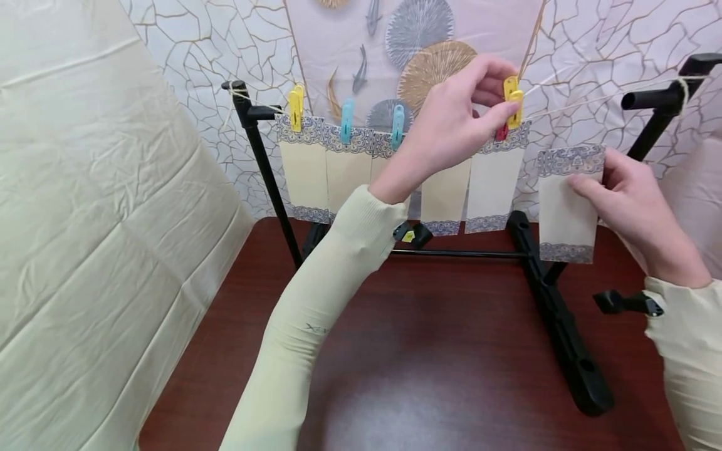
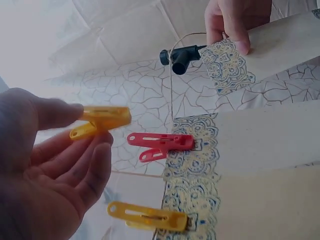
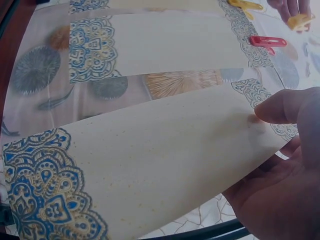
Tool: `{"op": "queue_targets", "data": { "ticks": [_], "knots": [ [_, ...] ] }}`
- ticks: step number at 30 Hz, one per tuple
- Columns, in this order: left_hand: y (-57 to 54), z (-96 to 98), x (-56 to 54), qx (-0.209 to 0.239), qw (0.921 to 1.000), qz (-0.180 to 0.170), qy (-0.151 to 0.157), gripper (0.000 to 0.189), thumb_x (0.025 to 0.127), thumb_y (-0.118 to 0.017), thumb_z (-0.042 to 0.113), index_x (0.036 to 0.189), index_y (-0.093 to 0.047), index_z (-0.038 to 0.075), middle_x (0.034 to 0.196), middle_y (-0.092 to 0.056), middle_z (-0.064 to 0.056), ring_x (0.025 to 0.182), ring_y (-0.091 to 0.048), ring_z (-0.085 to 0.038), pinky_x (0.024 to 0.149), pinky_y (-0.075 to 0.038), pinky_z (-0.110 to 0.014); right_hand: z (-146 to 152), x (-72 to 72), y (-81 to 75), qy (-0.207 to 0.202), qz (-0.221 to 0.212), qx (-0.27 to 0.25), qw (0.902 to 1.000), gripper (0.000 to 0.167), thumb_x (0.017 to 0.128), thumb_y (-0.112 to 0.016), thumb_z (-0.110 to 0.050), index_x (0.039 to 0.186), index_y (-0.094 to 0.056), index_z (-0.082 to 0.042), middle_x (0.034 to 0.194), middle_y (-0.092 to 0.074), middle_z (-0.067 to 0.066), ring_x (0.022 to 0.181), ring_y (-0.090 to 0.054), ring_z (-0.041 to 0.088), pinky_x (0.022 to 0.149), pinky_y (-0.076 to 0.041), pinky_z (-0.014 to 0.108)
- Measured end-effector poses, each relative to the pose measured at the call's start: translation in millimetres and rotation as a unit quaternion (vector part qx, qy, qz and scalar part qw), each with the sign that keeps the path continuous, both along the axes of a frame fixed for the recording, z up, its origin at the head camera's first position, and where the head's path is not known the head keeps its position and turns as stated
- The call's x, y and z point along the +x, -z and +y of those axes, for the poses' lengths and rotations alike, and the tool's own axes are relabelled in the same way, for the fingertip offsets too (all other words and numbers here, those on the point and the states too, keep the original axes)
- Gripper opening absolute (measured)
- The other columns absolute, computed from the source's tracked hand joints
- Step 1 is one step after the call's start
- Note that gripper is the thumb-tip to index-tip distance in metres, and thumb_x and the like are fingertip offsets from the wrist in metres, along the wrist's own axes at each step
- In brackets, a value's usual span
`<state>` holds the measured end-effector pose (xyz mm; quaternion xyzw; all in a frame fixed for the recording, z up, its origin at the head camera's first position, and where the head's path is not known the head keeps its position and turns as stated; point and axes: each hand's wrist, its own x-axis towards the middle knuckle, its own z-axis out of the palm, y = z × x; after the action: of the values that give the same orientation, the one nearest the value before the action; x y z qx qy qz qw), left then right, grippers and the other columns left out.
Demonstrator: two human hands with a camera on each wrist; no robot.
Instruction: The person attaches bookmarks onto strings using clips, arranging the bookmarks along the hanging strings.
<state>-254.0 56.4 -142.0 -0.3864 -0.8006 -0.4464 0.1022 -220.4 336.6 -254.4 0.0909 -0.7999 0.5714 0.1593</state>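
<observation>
My left hand [image 1: 451, 119] pinches a yellow clothespin [image 1: 512, 103] by its handles, just above the cord [image 1: 586, 105]. Below it, a red clothespin [image 2: 162, 142] fixes a pale card [image 1: 492, 181] to the line. My right hand [image 1: 637, 203] holds another card [image 1: 566, 213] near its top corner, thumb in front and fingers behind. This card has blue lace-like bands at both ends and hangs upright to the right of the pinned ones. In the left wrist view, the pinched clothespin [image 2: 106, 119] is off the cards.
Several cards hang leftward under yellow [image 1: 296, 109] and light blue clothespins [image 1: 346, 122]. The cord is tied between two posts of a black stand [image 1: 271, 181], whose foot [image 1: 564, 338] rests on the dark red table [image 1: 440, 351]. Patterned cloth hangs behind.
</observation>
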Motion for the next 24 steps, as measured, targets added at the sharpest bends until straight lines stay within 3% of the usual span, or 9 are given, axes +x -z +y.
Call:
{"op": "queue_targets", "data": {
  "ticks": [4,8,13,16,19,24],
  "knots": [
    [-9.9,10.1,-5.2,-0.02,0.9995,0.004,-0.024,0.036,0.094,-0.066,0.022,0.128,-0.056,0.014,0.115,-0.066,0.005,0.101,-0.063,0.002,0.086,-0.043,-0.007,-2.5,-5.4,-6.0,-0.004,0.02,0.001,0.9998,0.024,0.091,-0.064,-0.001,0.113,-0.065,-0.012,0.092,-0.072,-0.011,0.07,-0.064,-0.001,0.054,-0.051,0.017],
    [-21.8,20.8,-5.5,-0.03,0.999,0.0,-0.033,0.036,0.095,-0.065,0.025,0.128,-0.056,0.016,0.118,-0.066,0.008,0.103,-0.063,0.003,0.089,-0.039,-0.003,-3.5,-10.5,-11.9,0.023,0.042,0.054,0.9974,0.022,0.092,-0.063,-0.004,0.108,-0.066,-0.018,0.086,-0.07,-0.018,0.064,-0.062,-0.004,0.052,-0.049,0.014],
    [-29.5,32.7,-6.7,-0.023,0.9991,-0.005,-0.036,0.038,0.095,-0.064,0.022,0.131,-0.055,0.015,0.121,-0.065,0.007,0.107,-0.062,0.003,0.088,-0.04,-0.002,-4.5,-15.2,-15.6,0.021,0.048,0.047,0.9975,0.024,0.091,-0.064,-0.002,0.108,-0.067,-0.019,0.083,-0.07,-0.018,0.061,-0.061,-0.004,0.051,-0.048,0.014],
    [-29.6,38.7,-9.0,-0.026,0.9987,-0.013,-0.042,0.036,0.096,-0.064,0.021,0.131,-0.055,0.015,0.118,-0.066,0.007,0.105,-0.062,0.003,0.085,-0.041,-0.002,-5.2,-17.9,-16.2,0.016,0.052,0.046,0.9974,0.026,0.091,-0.064,-0.002,0.11,-0.068,-0.019,0.084,-0.07,-0.017,0.062,-0.061,-0.004,0.052,-0.047,0.014],
    [-28.0,44.2,-10.8,-0.03,0.9979,-0.033,-0.046,0.034,0.097,-0.062,0.021,0.13,-0.054,0.017,0.116,-0.066,0.008,0.101,-0.063,0.004,0.074,-0.049,-0.01,-6.0,-20.0,-16.5,0.008,0.048,0.048,0.9977,0.027,0.091,-0.064,-0.003,0.113,-0.067,-0.018,0.088,-0.07,-0.016,0.064,-0.061,-0.004,0.053,-0.047,0.014],
    [-25.2,53.5,-13.8,-0.037,0.9957,-0.061,-0.058,0.031,0.098,-0.061,0.022,0.128,-0.056,0.021,0.114,-0.065,0.012,0.103,-0.062,0.006,0.064,-0.051,-0.017,-8.1,-22.7,-16.9,0.006,0.047,0.042,0.998,0.028,0.091,-0.064,-0.004,0.116,-0.066,-0.015,0.089,-0.07,-0.014,0.066,-0.061,-0.003,0.053,-0.048,0.014]
  ]
}}
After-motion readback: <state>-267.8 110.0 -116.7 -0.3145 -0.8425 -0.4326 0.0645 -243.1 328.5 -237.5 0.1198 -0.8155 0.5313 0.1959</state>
